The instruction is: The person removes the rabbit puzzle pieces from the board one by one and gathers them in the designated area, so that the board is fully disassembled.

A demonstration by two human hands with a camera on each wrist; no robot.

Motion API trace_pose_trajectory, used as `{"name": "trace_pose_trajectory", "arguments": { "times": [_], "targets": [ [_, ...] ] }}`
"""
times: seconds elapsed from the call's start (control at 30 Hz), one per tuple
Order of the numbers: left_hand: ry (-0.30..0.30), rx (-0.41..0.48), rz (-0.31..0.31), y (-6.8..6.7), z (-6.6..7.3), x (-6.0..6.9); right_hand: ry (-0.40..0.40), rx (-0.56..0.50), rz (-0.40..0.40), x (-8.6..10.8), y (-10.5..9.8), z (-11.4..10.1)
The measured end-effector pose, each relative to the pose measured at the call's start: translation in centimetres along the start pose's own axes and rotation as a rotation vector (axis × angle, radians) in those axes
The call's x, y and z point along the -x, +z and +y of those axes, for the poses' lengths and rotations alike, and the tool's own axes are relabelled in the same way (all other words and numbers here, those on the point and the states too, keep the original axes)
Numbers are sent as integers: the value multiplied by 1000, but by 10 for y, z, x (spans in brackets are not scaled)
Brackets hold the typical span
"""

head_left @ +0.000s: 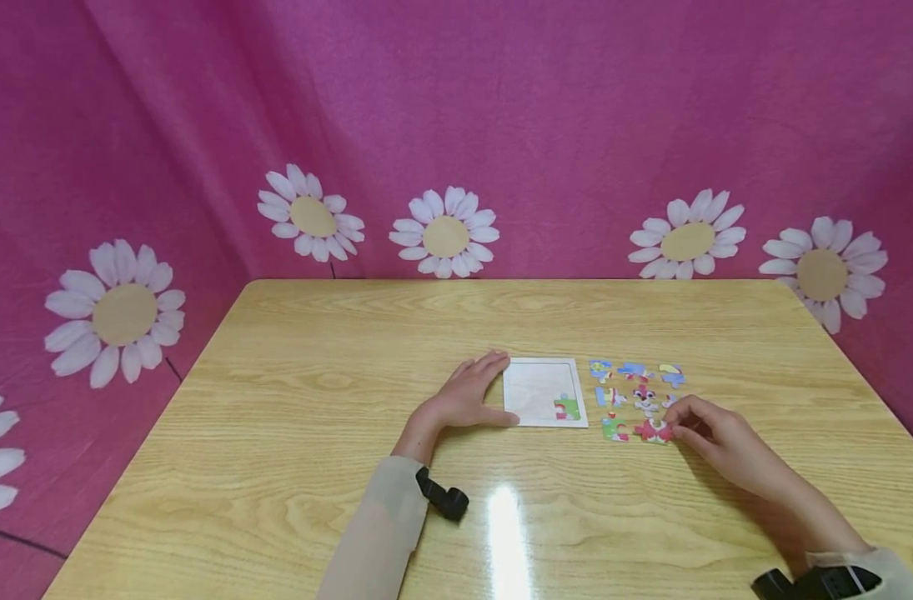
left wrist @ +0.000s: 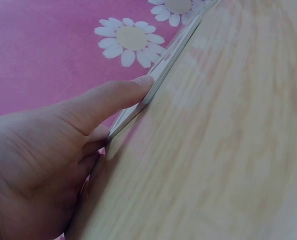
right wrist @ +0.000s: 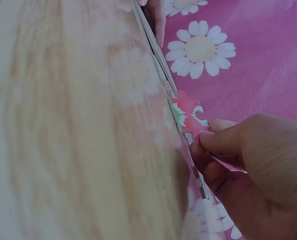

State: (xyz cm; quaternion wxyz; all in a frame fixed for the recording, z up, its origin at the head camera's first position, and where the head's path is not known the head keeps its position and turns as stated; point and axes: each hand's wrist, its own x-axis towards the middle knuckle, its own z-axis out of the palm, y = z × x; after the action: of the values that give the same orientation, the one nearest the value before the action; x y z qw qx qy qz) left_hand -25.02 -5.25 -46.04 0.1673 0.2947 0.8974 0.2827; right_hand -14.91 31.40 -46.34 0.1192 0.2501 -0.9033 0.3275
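Observation:
A white puzzle tray lies flat on the table, with one green and red puzzle piece in its near right corner. My left hand rests at the tray's left edge, thumb at the near corner and fingers stretched to the far one. In the left wrist view the thumb presses on the tray's rim. With thumb and forefinger, my right hand pinches a red puzzle piece. That piece is tilted up from the tabletop in the right wrist view.
Right of the tray, several loose pieces lie in rows, among them a cartoon face piece, a green piece and a blue piece. The wooden table meets a pink flowered cloth at its back edge.

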Motion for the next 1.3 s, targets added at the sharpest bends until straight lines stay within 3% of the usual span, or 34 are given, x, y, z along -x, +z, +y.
{"name": "trace_pose_trajectory", "arguments": {
  "times": [0.63, 1.03, 1.3],
  "targets": [
    [-5, -5, 8, 2, -1, -1, 34, 37, -67, -4, -2, 3],
    [-4, -2, 7, 2, -2, -1, 58, 34, -46, -4, -2, 4],
    [-5, 4, 6, 1, -1, 0, 79, -14, -77, -20, 6, -8]
  ]
}}
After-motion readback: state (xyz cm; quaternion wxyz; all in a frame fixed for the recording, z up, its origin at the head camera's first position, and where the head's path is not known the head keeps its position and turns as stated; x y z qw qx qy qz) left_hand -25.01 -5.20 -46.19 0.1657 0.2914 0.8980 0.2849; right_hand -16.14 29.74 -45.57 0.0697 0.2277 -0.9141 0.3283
